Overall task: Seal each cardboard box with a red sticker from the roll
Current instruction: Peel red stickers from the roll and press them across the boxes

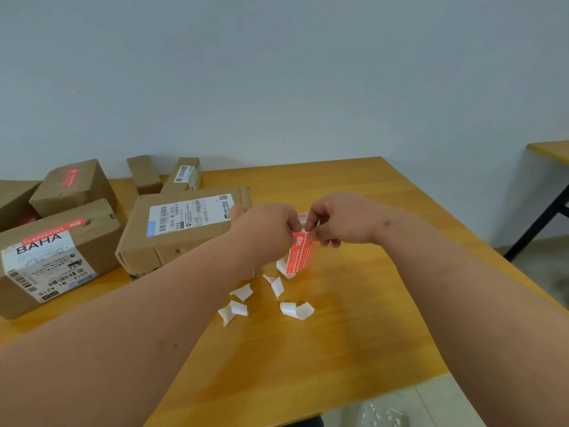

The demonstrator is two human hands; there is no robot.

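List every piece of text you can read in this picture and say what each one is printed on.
"BAHA": white label on the near left box.
"S01E- M1 A21B": same label's lower edge, upside down; reading uncertain.
"S01E- M1 A21B": shipping label on the flat middle box, small; reading uncertain.
Red sticker pinched by both hands: white print, too blurred.
Other labels and barcodes: too small.

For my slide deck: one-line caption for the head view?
Both hands peel a red sticker beside cardboard boxes.

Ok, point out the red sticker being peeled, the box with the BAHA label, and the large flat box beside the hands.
red sticker (300, 255), head view, middle of its printed face.
BAHA box (46, 257), head view, its white label.
large flat box (184, 223), head view, its top face.
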